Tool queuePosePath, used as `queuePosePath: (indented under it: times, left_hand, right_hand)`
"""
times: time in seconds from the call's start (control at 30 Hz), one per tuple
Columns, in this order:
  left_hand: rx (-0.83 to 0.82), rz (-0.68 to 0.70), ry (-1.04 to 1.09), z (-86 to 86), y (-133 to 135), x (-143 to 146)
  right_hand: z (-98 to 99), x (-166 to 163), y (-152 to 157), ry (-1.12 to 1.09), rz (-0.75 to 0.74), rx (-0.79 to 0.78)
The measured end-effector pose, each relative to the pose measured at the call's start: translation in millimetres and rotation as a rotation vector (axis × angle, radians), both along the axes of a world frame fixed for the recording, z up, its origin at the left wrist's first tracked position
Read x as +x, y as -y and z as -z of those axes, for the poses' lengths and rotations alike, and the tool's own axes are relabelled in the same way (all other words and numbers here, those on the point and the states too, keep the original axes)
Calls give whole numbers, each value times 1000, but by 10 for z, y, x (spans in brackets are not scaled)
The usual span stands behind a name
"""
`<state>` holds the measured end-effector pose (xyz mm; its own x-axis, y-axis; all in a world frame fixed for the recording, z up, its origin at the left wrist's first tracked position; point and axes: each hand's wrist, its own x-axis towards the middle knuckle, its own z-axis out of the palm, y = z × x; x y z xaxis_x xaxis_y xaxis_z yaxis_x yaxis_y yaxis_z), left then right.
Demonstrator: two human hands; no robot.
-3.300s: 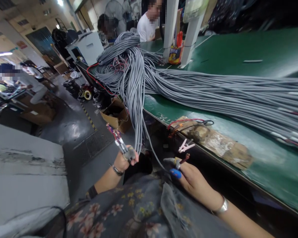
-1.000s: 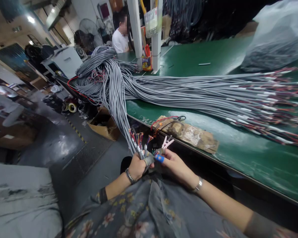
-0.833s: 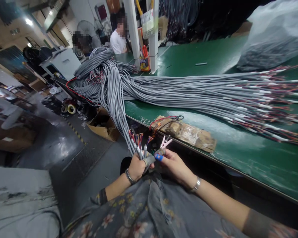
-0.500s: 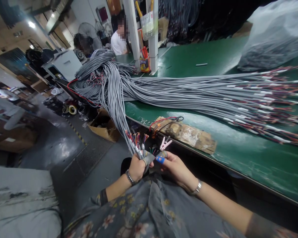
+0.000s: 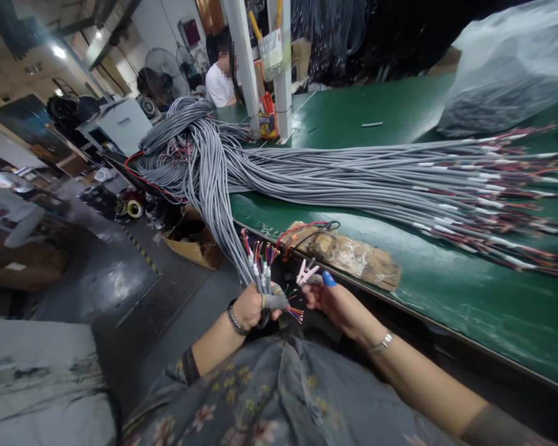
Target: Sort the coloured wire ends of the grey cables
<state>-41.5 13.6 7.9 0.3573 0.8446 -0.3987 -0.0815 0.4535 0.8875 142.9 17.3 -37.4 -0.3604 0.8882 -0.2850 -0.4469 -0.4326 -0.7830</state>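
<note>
My left hand (image 5: 253,308) is closed round several grey cable ends (image 5: 259,272), their stripped coloured wires fanning upward. A grey cot covers one of its fingers. My right hand (image 5: 335,301) is level with it on the right, with a blue cot on one fingertip, pinched on a small pink clip (image 5: 305,273) beside the loose coloured wire tips (image 5: 294,312) of one cable. The gripped cables rise to a large grey bundle (image 5: 353,176) lying across the green table (image 5: 469,291) and hanging over its left end.
A worn brown board (image 5: 353,257) with red and black leads lies at the table edge. A clear plastic bag (image 5: 502,74) sits at the far right. An open cardboard box (image 5: 190,238) is on the floor. Two people sit beyond white posts (image 5: 242,62).
My right hand drew away from the left hand and up toward the pink clip, and one cable's wire tips now splay out between the two hands. My left hand kept its grip.
</note>
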Motion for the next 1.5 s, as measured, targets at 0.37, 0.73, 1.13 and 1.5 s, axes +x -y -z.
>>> queuePosePath:
  times: [0.37, 0.73, 1.13, 1.5]
  left_hand:
    - [-52, 81, 105, 32, -215, 148]
    - [-119, 75, 101, 117, -214, 184]
    - [97, -65, -84, 40, 114, 125]
    - [218, -91, -195, 168, 229, 100]
  right_hand:
    - [-127, -162, -141, -126, 114, -88]
    - [-165, -216, -120, -167, 146, -75]
    - [-56, 28, 113, -177, -209, -107]
    - [-161, -162, 207, 4, -56, -50]
